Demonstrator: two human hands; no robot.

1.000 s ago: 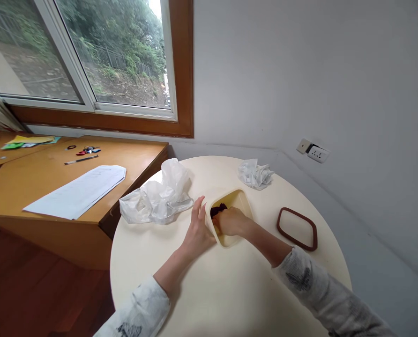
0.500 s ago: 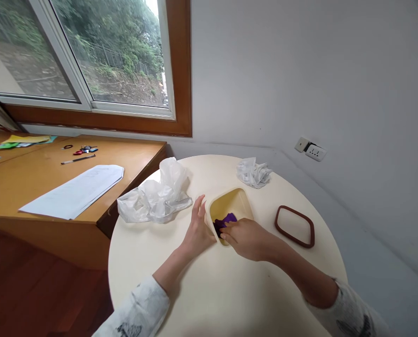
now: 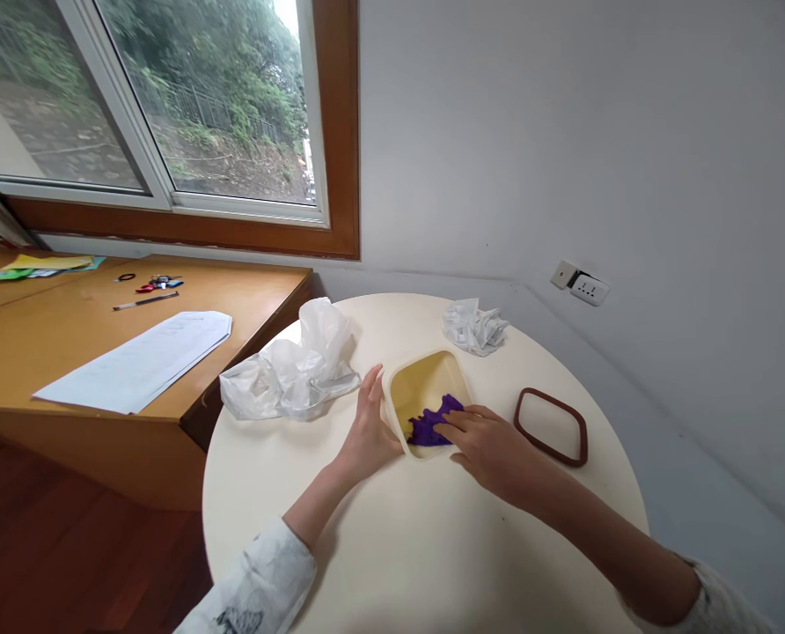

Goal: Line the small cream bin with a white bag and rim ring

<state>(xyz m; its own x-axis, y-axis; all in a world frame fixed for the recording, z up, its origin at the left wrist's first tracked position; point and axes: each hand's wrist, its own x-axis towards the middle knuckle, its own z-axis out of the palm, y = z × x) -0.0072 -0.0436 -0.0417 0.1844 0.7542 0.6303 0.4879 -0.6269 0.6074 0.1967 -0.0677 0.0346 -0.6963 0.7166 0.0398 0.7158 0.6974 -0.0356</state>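
Observation:
A cream plastic container (image 3: 427, 372) stands open on the round table, tipped slightly in my view. My left hand (image 3: 370, 436) is at its left side, fingers along the wall and thumb near the front corner, gripping it. Inside lies a crumpled purple cloth (image 3: 429, 429), soft-looking, with a darker part at its left. My right hand (image 3: 488, 445) reaches over the container's right rim, with its fingertips closed on the right end of the cloth. To the right, a brown-rimmed lid (image 3: 585, 440), seemingly clear in the middle, lies flat on the table.
A crumpled white plastic bag (image 3: 293, 374) sits at the left of the round table (image 3: 392, 563), and a smaller one (image 3: 475, 326) lies at the back. A wooden desk (image 3: 260, 291) on the left holds paper sheets (image 3: 145, 357), a pen (image 3: 145, 300) and keys (image 3: 161, 282).
My right hand has moved rightward within the container, drawing the purple cloth out wider toward the right side. My left hand stays on the container.

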